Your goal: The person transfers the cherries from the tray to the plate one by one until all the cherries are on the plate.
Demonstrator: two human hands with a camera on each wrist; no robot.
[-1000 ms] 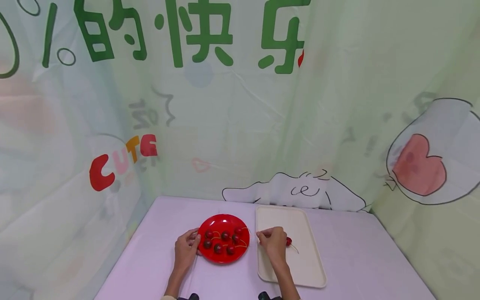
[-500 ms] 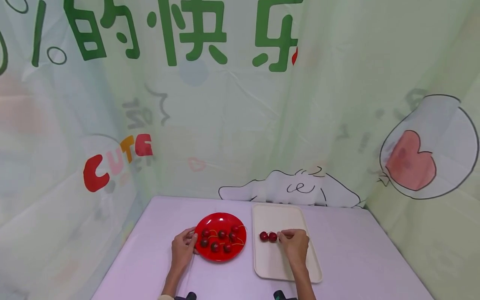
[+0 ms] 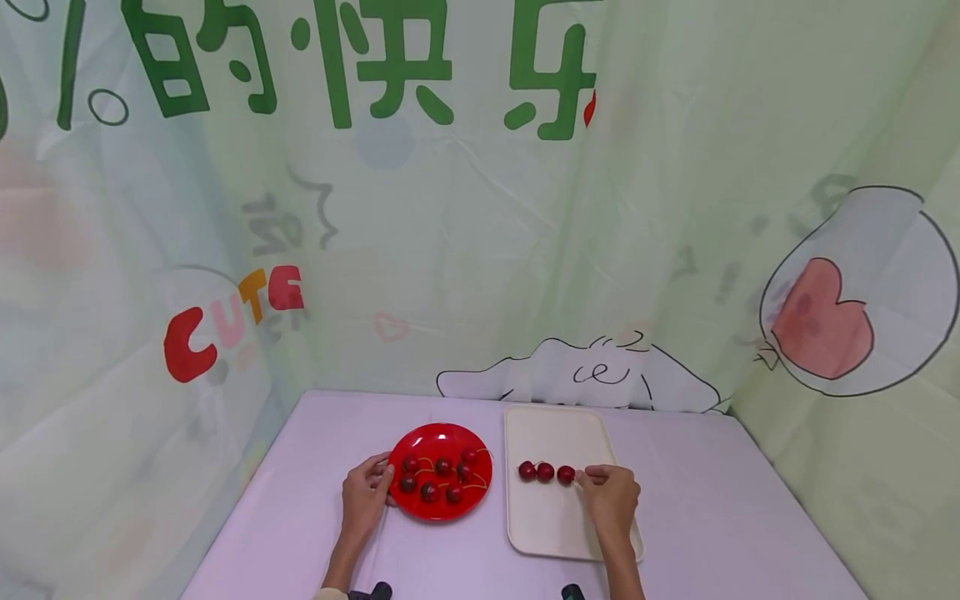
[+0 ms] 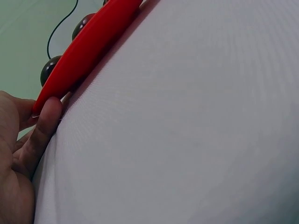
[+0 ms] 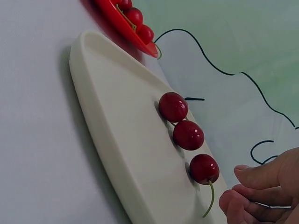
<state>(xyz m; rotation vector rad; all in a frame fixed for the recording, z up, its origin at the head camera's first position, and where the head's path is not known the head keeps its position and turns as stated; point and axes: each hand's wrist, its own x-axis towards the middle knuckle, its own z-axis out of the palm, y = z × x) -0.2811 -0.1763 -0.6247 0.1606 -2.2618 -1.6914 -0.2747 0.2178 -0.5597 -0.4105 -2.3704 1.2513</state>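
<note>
The three cherries (image 3: 545, 472) lie on the pale tray (image 3: 551, 533) in a line that runs from just beside the loose, empty right hand (image 3: 611, 498) toward the left hand (image 3: 365, 497), which pinches the red plate (image 3: 438, 512)

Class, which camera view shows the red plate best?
The head view: nearly the whole red plate shows from above, with its cherries. The left wrist view shows part of its side, held by the left hand; the right wrist view, only one end at the top.
</note>
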